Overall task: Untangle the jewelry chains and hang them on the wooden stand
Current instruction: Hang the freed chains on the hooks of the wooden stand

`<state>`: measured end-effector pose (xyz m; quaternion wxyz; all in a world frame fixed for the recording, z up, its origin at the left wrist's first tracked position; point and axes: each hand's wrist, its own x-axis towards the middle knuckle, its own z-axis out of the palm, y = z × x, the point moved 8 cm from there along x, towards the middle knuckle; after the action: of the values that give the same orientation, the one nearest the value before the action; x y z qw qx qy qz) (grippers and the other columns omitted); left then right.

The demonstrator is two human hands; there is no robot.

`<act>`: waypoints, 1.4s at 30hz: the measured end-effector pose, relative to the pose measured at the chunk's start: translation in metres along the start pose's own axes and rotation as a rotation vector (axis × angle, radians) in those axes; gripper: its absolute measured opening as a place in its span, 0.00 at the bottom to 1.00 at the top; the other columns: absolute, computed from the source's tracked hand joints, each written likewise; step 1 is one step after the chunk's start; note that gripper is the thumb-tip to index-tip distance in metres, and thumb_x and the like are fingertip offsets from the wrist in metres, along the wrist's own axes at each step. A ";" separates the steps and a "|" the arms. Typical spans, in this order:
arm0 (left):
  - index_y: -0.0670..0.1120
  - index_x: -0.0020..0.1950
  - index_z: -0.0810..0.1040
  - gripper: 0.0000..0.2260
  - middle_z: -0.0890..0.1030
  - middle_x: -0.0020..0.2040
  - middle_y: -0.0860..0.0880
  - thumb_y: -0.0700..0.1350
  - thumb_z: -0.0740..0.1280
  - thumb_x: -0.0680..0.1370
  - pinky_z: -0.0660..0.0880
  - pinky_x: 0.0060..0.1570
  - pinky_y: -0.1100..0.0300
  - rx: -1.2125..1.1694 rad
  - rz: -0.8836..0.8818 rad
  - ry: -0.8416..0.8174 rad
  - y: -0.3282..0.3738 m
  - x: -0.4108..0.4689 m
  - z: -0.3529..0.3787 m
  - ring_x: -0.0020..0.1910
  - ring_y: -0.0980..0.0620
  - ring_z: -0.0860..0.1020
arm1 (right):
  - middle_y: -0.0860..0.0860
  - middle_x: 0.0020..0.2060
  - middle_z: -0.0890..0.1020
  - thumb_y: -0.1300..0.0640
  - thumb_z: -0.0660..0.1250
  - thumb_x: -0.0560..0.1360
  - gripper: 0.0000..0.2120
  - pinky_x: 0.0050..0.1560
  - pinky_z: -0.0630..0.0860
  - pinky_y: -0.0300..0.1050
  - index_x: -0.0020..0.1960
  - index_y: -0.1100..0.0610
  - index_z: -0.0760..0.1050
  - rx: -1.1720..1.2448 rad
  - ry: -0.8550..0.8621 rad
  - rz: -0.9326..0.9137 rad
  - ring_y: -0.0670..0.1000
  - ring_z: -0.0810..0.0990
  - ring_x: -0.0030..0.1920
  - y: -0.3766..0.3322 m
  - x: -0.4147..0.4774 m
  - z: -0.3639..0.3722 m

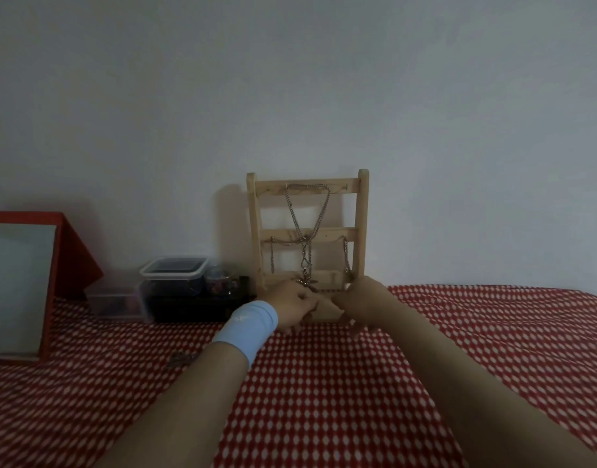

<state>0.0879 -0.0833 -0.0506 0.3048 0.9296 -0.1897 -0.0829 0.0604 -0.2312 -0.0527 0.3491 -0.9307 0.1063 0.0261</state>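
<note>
A pale wooden stand (362, 211) leans upright against the wall at the back of the table. A long silver chain (292, 211) hangs from its top bar, and its star pendant (306, 281) dangles by the lowest bar. A second chain (346, 255) drapes from the middle bar. My left hand (292, 307), with a blue wristband, and my right hand (361, 304) are both at the stand's base, fingers curled at the lowest bar. A thin chain seems to run between them, but the fingertips hide it. Another small chain piece (182, 359) lies on the cloth to the left.
A red-and-white checked cloth (324, 383) covers the table. Left of the stand sit a lidded plastic box (174, 271), a low clear tray (113, 302) and a small jar (219, 280). A red-framed board (20, 285) stands at far left.
</note>
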 end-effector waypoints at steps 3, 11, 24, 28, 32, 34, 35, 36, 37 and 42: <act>0.45 0.50 0.83 0.13 0.84 0.45 0.47 0.50 0.61 0.81 0.76 0.35 0.60 0.054 0.006 0.046 -0.022 -0.012 -0.021 0.42 0.48 0.83 | 0.57 0.43 0.87 0.56 0.64 0.82 0.15 0.22 0.74 0.36 0.59 0.69 0.75 -0.095 -0.089 -0.045 0.50 0.86 0.29 -0.022 -0.007 0.015; 0.50 0.56 0.83 0.09 0.79 0.49 0.54 0.46 0.64 0.80 0.72 0.53 0.62 0.169 -0.108 0.088 -0.105 -0.061 -0.068 0.50 0.54 0.78 | 0.46 0.52 0.85 0.50 0.67 0.80 0.10 0.49 0.77 0.39 0.57 0.50 0.85 -0.223 -0.204 -0.528 0.46 0.83 0.48 -0.116 -0.029 0.102; 0.49 0.55 0.82 0.10 0.77 0.41 0.59 0.44 0.72 0.74 0.70 0.47 0.67 0.225 -0.179 -0.106 -0.163 -0.079 -0.067 0.46 0.57 0.77 | 0.45 0.52 0.85 0.48 0.74 0.75 0.11 0.50 0.73 0.37 0.56 0.50 0.85 -0.299 -0.311 -0.717 0.43 0.80 0.48 -0.145 -0.015 0.179; 0.51 0.52 0.84 0.06 0.80 0.43 0.60 0.45 0.70 0.77 0.70 0.44 0.73 0.125 -0.089 -0.041 -0.147 -0.072 -0.071 0.44 0.63 0.77 | 0.42 0.45 0.81 0.50 0.69 0.80 0.08 0.48 0.72 0.36 0.54 0.52 0.83 -0.240 -0.226 -0.728 0.38 0.78 0.43 -0.138 -0.011 0.153; 0.50 0.53 0.80 0.06 0.83 0.47 0.52 0.47 0.70 0.77 0.75 0.51 0.64 -0.075 -0.041 -0.003 -0.119 -0.060 -0.069 0.48 0.55 0.81 | 0.46 0.38 0.83 0.54 0.66 0.81 0.07 0.42 0.81 0.40 0.48 0.53 0.82 0.138 -0.223 -0.583 0.42 0.82 0.37 -0.121 -0.004 0.117; 0.44 0.55 0.79 0.07 0.85 0.45 0.46 0.44 0.69 0.78 0.78 0.53 0.56 -0.304 -0.041 -0.072 -0.103 -0.055 -0.060 0.48 0.47 0.83 | 0.52 0.38 0.83 0.57 0.63 0.83 0.09 0.38 0.80 0.42 0.46 0.57 0.79 0.352 -0.243 -0.499 0.50 0.82 0.37 -0.114 -0.004 0.104; 0.42 0.55 0.79 0.07 0.84 0.43 0.45 0.43 0.68 0.79 0.79 0.51 0.55 -0.403 -0.044 -0.106 -0.096 -0.052 -0.056 0.46 0.45 0.83 | 0.53 0.36 0.81 0.58 0.61 0.83 0.11 0.36 0.78 0.43 0.45 0.59 0.77 0.432 -0.244 -0.468 0.52 0.80 0.35 -0.110 -0.003 0.098; 0.39 0.56 0.79 0.09 0.83 0.41 0.44 0.42 0.67 0.80 0.80 0.48 0.55 -0.455 -0.046 -0.128 -0.090 -0.049 -0.053 0.43 0.45 0.83 | 0.52 0.32 0.78 0.59 0.59 0.83 0.12 0.33 0.74 0.43 0.43 0.59 0.75 0.508 -0.254 -0.440 0.52 0.77 0.32 -0.106 -0.003 0.094; 0.38 0.56 0.79 0.09 0.82 0.39 0.45 0.42 0.66 0.80 0.80 0.44 0.56 -0.481 -0.045 -0.146 -0.084 -0.048 -0.050 0.40 0.45 0.82 | 0.51 0.29 0.74 0.59 0.58 0.83 0.13 0.31 0.70 0.43 0.41 0.58 0.72 0.581 -0.271 -0.404 0.50 0.72 0.30 -0.102 0.000 0.091; 0.42 0.46 0.78 0.08 0.81 0.39 0.43 0.43 0.63 0.80 0.78 0.34 0.55 -0.620 -0.101 -0.186 -0.073 -0.035 -0.034 0.34 0.42 0.80 | 0.46 0.25 0.65 0.57 0.56 0.84 0.16 0.28 0.61 0.42 0.37 0.53 0.67 0.581 -0.278 -0.269 0.47 0.61 0.25 -0.079 0.011 0.077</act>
<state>0.0873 0.0033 -0.0654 0.5501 0.7894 -0.1358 -0.2361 0.0900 -0.1245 -0.0617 0.6111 -0.7855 -0.0628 0.0750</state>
